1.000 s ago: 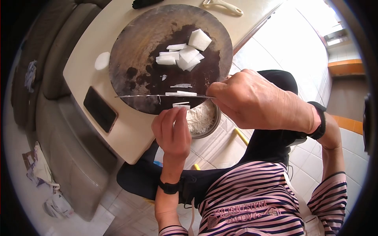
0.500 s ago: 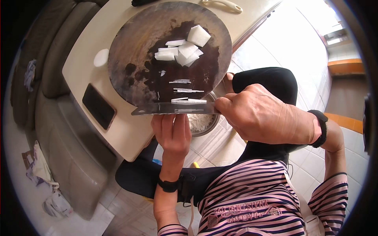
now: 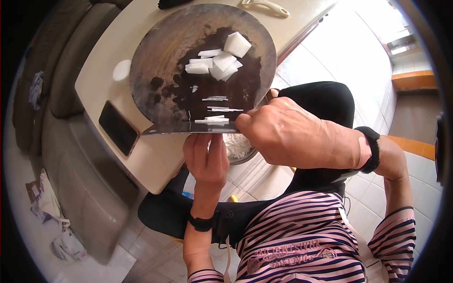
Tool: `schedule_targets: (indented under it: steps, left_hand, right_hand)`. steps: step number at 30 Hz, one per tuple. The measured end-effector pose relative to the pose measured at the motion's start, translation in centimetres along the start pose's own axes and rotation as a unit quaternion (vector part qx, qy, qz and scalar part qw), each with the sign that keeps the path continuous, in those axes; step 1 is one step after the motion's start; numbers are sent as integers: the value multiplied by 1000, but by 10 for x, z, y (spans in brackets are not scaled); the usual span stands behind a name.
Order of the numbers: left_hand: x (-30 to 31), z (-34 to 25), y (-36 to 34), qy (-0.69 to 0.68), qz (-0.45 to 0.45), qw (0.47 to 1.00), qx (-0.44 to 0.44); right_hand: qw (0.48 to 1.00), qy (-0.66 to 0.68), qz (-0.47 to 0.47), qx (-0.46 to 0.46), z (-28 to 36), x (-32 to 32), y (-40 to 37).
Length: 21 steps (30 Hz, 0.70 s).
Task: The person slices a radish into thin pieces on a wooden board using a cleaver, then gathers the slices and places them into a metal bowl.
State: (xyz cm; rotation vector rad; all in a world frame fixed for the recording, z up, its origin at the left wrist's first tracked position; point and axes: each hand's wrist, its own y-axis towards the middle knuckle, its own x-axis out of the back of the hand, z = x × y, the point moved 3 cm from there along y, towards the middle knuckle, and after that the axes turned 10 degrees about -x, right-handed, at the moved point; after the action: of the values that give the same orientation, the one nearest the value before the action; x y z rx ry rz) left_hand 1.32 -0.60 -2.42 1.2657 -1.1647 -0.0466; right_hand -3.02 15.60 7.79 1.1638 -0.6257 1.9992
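Note:
A round dark cutting board [image 3: 160,52] carries several white vegetable pieces [image 3: 225,60] in its upper middle and thin white strips [image 3: 214,99] lower down. My right hand [image 3: 283,134] is wrapped round the near end of a wide knife [image 3: 184,127], whose blade lies across the board's lower edge. Just on the near side of the blade is my left hand [image 3: 206,160], fingers bent and pressed together; the blade hides its fingertips and whatever they hold. More white strips [image 3: 212,120] lie right against the blade's far side.
Below the board's edge, a metal bowl [image 3: 245,159] of white shreds [image 3: 237,145] is partly hidden by my hands. A phone [image 3: 118,128] and a white slice [image 3: 122,70] lie on the table [image 3: 99,61]. A cream-handled tool [image 3: 265,6] is at the top.
My right hand and the knife have moved left. The strips beside the blade have also shifted a little left. My left hand has hardly moved.

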Motion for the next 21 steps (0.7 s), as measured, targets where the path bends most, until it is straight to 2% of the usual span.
schedule_targets:
  steps: [3, 10, 21]
  left_hand:
    - [0, -1, -2, -4, -5, 1000, 3]
    - [2, -2, -3, 6, 12, 1000, 14]
    - [-1, -4, 2, 11, 3, 1000, -1]
  right_hand:
    - [1000, 6, 26, -16, 2, 4, -8]
    - [999, -32, 25, -11, 5, 7, -10]
    - [999, 2, 13, -42, -10, 1, -2]
